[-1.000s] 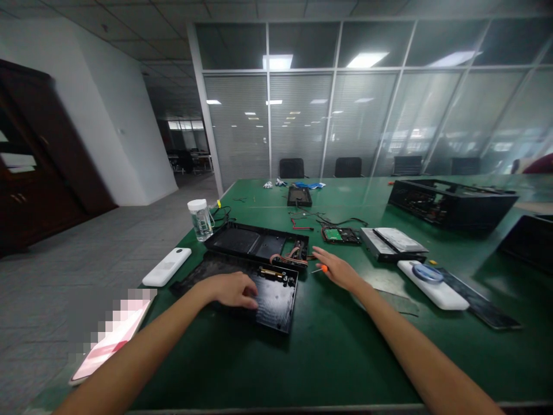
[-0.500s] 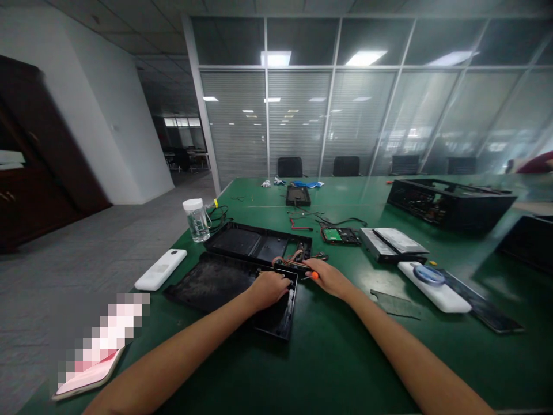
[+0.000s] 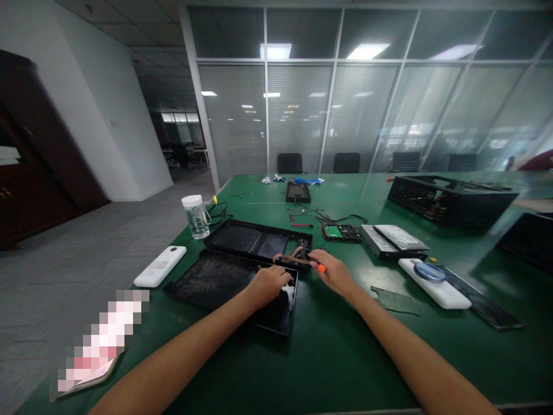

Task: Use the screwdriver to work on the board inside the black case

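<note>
Two shallow black casing parts lie open in front of me: a compartmented tray (image 3: 242,239) behind and a dusty cover (image 3: 211,282) nearer. My left hand (image 3: 270,283) rests over the cover's right part, fingers curled down and closed; what they grip is hidden. Beside its fingertips shows a whitish patch (image 3: 288,295). A bundle of thin brownish wires (image 3: 287,257) arches out at the tray's right end. My right hand (image 3: 332,272) is closed at that end, with the orange tip of a screwdriver (image 3: 321,268) showing between its fingers. Its fingertips are by the wires' dark connectors.
A water bottle (image 3: 196,217) and a white power bank (image 3: 161,267) stand left. To the right are a green circuit board (image 3: 339,232), a silver drive box (image 3: 393,241), another white device (image 3: 436,285) and a black computer case (image 3: 449,202). Loose cables lie behind.
My right hand has shifted slightly right and up, its fingers now at the wires' connectors. The connectors previously seen right of the tray are now by those fingers. My left hand stays nearly in place.
</note>
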`<state>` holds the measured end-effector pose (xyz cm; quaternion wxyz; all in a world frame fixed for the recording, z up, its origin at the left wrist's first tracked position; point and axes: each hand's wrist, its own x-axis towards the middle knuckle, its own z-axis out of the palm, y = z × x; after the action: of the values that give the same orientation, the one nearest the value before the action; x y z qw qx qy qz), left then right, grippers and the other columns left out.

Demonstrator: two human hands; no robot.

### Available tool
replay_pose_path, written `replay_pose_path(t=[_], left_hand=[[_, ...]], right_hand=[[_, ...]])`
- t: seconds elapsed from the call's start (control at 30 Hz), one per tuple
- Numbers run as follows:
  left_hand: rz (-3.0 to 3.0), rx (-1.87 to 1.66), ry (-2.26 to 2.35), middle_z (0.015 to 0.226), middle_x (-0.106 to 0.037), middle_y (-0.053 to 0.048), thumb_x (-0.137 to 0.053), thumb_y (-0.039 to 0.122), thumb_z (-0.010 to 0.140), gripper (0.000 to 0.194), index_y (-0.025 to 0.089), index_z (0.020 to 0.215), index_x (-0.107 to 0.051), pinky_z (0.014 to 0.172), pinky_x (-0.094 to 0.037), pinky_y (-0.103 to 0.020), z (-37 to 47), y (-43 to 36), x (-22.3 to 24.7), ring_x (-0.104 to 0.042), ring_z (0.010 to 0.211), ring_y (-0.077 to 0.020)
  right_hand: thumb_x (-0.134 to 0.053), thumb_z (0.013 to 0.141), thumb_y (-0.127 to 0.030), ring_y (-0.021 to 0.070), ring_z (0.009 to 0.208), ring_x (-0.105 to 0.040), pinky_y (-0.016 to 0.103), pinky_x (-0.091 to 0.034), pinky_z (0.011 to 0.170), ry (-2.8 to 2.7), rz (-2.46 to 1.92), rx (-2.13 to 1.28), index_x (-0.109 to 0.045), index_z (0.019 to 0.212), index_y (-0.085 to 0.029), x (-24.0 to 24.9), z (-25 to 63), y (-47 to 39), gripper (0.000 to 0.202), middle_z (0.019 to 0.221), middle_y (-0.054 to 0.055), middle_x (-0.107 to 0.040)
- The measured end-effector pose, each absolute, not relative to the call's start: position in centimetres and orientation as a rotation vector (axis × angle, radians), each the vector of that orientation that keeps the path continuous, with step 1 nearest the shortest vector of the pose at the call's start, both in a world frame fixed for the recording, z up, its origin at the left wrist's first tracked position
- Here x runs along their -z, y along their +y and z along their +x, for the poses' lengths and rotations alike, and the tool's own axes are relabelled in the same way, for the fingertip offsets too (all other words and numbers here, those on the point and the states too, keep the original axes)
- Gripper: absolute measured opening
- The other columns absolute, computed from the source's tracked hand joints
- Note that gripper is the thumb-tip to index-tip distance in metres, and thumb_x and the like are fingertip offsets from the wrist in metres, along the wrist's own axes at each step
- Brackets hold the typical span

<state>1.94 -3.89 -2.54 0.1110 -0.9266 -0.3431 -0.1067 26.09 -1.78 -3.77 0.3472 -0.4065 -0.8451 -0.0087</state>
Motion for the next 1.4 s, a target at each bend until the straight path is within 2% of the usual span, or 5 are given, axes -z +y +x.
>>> replay_pose_path(t=[0.23,0.67,1.0,1.2,1.4], left_hand=[[-3.014,0.483,-0.964,0.089,-0.059,-0.004,-0.040,0.021,0.090,0.017,0.015,0.090,-0.056,0.077,-0.042,-0.023,1.5,-1.4,-0.4,-0.056,0.082,-0.0135],[-3.107,0.621,-0.788,0.100,-0.062,-0.006,-0.043,0.018,0.089,0.021,0.015,0.101,-0.060,0.087,-0.040,-0.025,2.1,-0.2,3.7,-0.055,0.095,-0.0133],[-2.982,0.513,-0.880,0.090,-0.061,-0.006,-0.043,0.018,0.088,0.022,0.015,0.085,-0.064,0.084,-0.040,-0.027,3.1,-1.4,3.5,-0.053,0.089,-0.0156],[-2.910,0.488,-0.846,0.085,-0.058,-0.006,-0.046,0.023,0.087,0.022,0.015,0.077,-0.064,0.086,-0.038,-0.030,3.1,-1.2,3.6,-0.049,0.087,-0.0165],[-2.862,0.458,-0.868,0.079,-0.057,-0.006,-0.045,0.023,0.087,0.025,0.014,0.073,-0.064,0.092,-0.034,-0.036,3.0,-1.0,3.9,-0.049,0.084,-0.0172]], right_hand=[[-0.029,0.090,-0.043,0.0145,0.057,-0.057,0.025,-0.043,0.062,-2.003,-1.319,-0.183,-0.057,0.077,-0.022,3.7,26.2,-2.1,0.037,0.060,0.000,-0.061],[-0.027,0.089,-0.046,0.0148,0.060,-0.056,0.023,-0.039,0.062,-2.056,-1.353,-0.158,-0.054,0.066,-0.022,4.1,26.8,-1.5,0.044,0.058,0.000,-0.058],[-0.031,0.088,-0.045,0.0157,0.059,-0.056,0.024,-0.037,0.058,-2.017,-1.370,-0.125,-0.055,0.071,-0.022,3.9,26.9,-1.7,0.038,0.060,0.001,-0.059],[-0.046,0.078,-0.049,0.0177,0.060,-0.055,0.025,-0.035,0.052,-1.709,-1.607,-0.096,-0.054,0.080,-0.023,3.6,27.9,-0.5,0.028,0.066,0.002,-0.059],[-0.052,0.068,-0.033,0.0159,0.059,-0.051,0.027,-0.040,0.055,-1.508,-1.501,-0.256,-0.044,0.085,-0.020,3.7,28.9,0.8,0.023,0.068,-0.001,-0.053]])
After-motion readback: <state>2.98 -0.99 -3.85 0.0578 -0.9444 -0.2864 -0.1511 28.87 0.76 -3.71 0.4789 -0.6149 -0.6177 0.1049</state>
